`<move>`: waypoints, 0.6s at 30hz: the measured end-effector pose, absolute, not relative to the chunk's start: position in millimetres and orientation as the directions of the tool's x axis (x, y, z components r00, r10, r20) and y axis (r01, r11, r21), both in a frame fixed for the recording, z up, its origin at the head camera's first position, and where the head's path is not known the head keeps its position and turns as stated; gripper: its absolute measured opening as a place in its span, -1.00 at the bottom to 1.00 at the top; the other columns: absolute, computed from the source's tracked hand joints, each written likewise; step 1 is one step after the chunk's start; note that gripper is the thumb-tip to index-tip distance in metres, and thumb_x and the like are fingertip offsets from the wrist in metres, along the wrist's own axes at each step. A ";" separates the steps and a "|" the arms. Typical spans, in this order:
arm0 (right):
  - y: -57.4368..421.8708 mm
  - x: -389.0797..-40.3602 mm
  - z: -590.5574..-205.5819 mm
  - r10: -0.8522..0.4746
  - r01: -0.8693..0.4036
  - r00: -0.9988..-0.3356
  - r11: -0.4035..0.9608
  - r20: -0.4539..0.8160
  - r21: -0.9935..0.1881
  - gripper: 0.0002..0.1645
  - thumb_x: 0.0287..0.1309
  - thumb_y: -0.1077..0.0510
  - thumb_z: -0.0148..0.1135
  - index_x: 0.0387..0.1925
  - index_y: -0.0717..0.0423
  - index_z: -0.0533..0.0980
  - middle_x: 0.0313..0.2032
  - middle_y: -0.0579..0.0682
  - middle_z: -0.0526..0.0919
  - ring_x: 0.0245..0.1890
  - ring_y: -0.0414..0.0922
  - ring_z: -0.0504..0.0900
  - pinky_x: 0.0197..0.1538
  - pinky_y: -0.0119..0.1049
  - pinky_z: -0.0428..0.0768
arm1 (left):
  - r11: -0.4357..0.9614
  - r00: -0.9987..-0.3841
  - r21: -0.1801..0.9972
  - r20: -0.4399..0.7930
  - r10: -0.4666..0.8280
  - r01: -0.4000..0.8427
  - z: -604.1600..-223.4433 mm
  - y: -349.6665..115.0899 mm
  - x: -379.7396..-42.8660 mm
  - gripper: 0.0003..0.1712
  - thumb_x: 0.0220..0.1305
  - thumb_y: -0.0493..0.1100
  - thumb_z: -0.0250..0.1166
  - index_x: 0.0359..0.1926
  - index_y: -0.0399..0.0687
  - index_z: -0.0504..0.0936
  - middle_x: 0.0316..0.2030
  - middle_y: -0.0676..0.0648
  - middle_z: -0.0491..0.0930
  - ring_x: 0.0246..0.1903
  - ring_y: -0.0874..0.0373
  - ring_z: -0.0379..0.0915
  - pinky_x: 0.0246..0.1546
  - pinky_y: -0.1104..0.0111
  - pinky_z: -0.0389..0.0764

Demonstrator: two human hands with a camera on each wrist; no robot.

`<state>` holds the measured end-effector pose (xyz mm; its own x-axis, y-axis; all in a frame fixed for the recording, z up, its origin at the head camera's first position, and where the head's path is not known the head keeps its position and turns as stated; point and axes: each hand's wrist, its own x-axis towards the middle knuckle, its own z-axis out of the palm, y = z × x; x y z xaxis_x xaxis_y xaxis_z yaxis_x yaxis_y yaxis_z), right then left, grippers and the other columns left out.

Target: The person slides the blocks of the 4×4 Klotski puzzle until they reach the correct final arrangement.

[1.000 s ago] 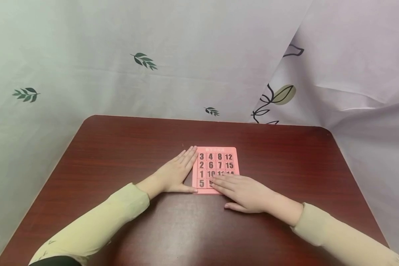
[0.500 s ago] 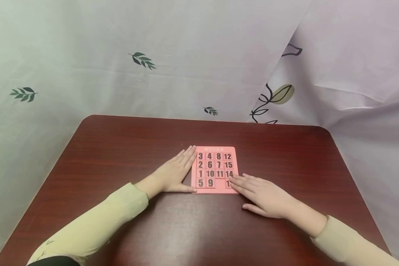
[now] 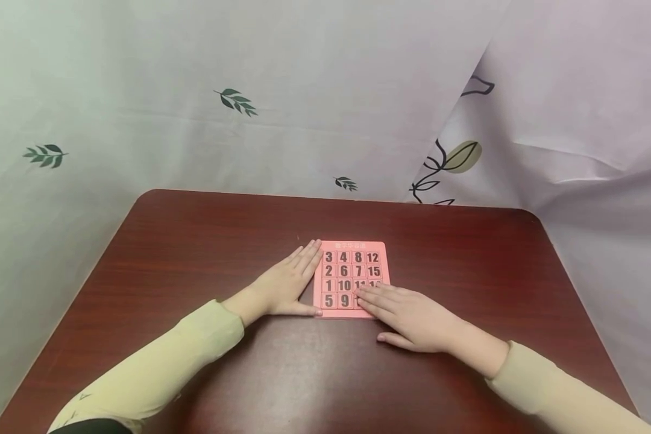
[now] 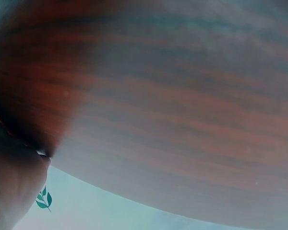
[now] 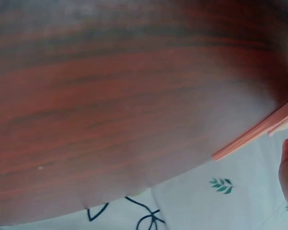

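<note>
A pink sliding number puzzle [image 3: 351, 314] lies flat on the table, its numbered tiles in rows. Along its left edge rests my left hand [image 3: 284, 284], fingers straight and thumb spread to the lower left corner. My right hand [image 3: 420, 316] lies over the lower right part, its straight fingertips on the tiles there and its thumb off the board. Those fingers hide the bottom right tiles and part of the row above. In the right wrist view the puzzle's edge [image 5: 252, 134] shows beside my fingers. The left wrist view catches only a dark part of my left hand [image 4: 17, 184].
The brown wooden table [image 3: 217, 241] has rounded far corners. Pale curtains [image 3: 282, 72] with leaf prints hang behind it and at both sides.
Half a second ago my right hand lay farther right, and a gap showed right of the 9. It has slid left, and part of a tile now shows there. My left hand stays put.
</note>
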<state>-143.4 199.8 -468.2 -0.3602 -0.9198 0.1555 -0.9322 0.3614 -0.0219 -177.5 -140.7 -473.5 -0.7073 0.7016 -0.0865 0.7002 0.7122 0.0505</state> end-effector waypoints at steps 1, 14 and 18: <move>201.3 -144.5 -467.8 -0.915 -0.928 -0.372 0.372 0.154 -0.026 -0.14 0.41 -0.21 0.30 0.55 0.13 0.37 0.57 0.05 0.40 0.56 0.01 0.42 0.54 -0.02 0.49 | 0.712 -0.707 0.048 -0.087 0.702 0.701 -473.7 -140.6 -177.4 0.49 0.22 0.63 0.22 0.66 -0.45 -0.08 0.68 -0.44 -0.20 0.71 -0.25 -0.21 0.72 0.03 0.03; 223.1 -144.8 -471.3 -0.892 -0.906 -0.421 0.421 0.165 -0.039 -0.13 0.37 -0.18 0.35 0.54 0.17 0.38 0.55 0.10 0.43 0.54 0.08 0.45 0.50 0.06 0.53 | 0.722 -0.714 0.037 -0.117 0.690 0.691 -470.6 -139.0 -176.1 0.49 0.23 0.66 0.17 0.67 -0.41 -0.11 0.69 -0.40 -0.25 0.72 -0.22 -0.28 0.73 0.05 -0.03; 225.3 -134.6 -472.6 -0.900 -0.918 -0.394 0.395 0.189 -0.032 -0.15 0.39 -0.20 0.33 0.51 0.19 0.41 0.51 0.11 0.48 0.51 0.08 0.48 0.47 0.06 0.56 | 0.722 -0.715 0.034 -0.113 0.690 0.691 -471.2 -138.8 -176.0 0.49 0.23 0.66 0.17 0.67 -0.41 -0.11 0.69 -0.40 -0.25 0.72 -0.22 -0.28 0.73 0.05 -0.03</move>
